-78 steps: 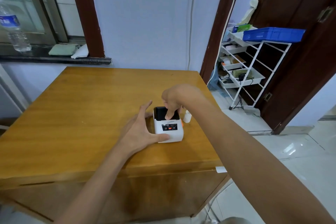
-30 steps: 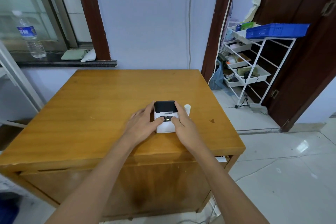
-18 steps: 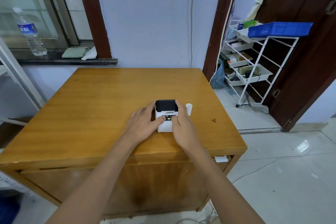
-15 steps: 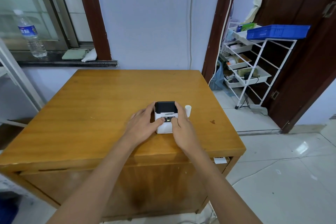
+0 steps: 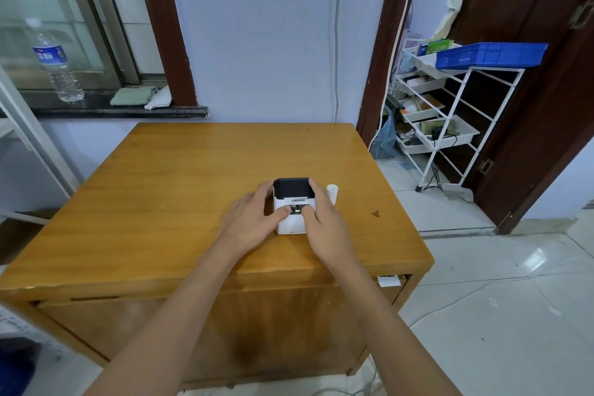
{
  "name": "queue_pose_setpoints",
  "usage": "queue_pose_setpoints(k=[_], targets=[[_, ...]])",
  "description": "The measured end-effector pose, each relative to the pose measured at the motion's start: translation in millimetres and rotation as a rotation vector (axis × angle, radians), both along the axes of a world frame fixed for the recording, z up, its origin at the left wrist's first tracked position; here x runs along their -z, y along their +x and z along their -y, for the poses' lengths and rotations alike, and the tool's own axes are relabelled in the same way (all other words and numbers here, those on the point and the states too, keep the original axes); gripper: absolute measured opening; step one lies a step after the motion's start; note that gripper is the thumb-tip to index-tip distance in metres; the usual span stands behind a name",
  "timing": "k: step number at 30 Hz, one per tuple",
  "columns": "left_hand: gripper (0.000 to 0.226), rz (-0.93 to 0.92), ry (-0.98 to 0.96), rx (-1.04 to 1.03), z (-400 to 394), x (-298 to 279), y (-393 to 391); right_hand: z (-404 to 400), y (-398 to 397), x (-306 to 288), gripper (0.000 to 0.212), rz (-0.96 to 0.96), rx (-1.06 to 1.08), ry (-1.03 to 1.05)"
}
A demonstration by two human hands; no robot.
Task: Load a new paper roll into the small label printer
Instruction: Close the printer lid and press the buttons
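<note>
**Two hands steady a small label printer on a wooden table, a spare paper roll beside it**

A wooden table (image 5: pixel 180 190) fills the middle of the view, and everything here is placed relative to it. Near its front right part sits the label printer (image 5: pixel 292 206), a small boxy unit with a white body and a black lid at the back; the lid looks closed. The left hand (image 5: pixel 249 223) wraps the printer's left side, thumb pressed on the top face next to a small lit panel. The right hand (image 5: pixel 324 228) grips the right side in the same way, its thumb on top as well. Both hands are closed around the printer, not resting loose.

Just right of the printer, partly behind the right hand, a white paper roll (image 5: pixel 332 191) stands upright on the tabletop.

The printer looks light, rigid and smooth plastic, likely to slide on the polished wood, so bracing its two sides while working the lid seems wise. The roll looks very light and easy to dent or unwind; pinching it gently around its curved side should serve best.
</note>
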State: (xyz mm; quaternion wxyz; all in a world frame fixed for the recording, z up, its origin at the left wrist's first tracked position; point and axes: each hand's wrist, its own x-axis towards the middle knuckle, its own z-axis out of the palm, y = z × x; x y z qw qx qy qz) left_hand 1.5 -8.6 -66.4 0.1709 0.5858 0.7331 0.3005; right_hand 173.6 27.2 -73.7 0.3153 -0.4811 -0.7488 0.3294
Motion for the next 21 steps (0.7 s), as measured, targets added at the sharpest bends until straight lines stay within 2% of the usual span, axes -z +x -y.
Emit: queue_pose_setpoints(k=[7,12,21], targets=[[0.072,-0.085,0.021,0.025,-0.2,0.9,0.5,1.3,-0.5,-1.8,0.063,-0.020,-0.002,-0.004],[0.084,-0.131,0.006,0.030,-0.1,1.2,2.6,1.6,1.4,-2.2,0.059,-0.018,-0.013,0.012],[0.086,-0.165,0.010,0.037,-0.9,3.1,1.3,-0.9,1.6,-0.6,0.060,-0.020,-0.026,0.013]])
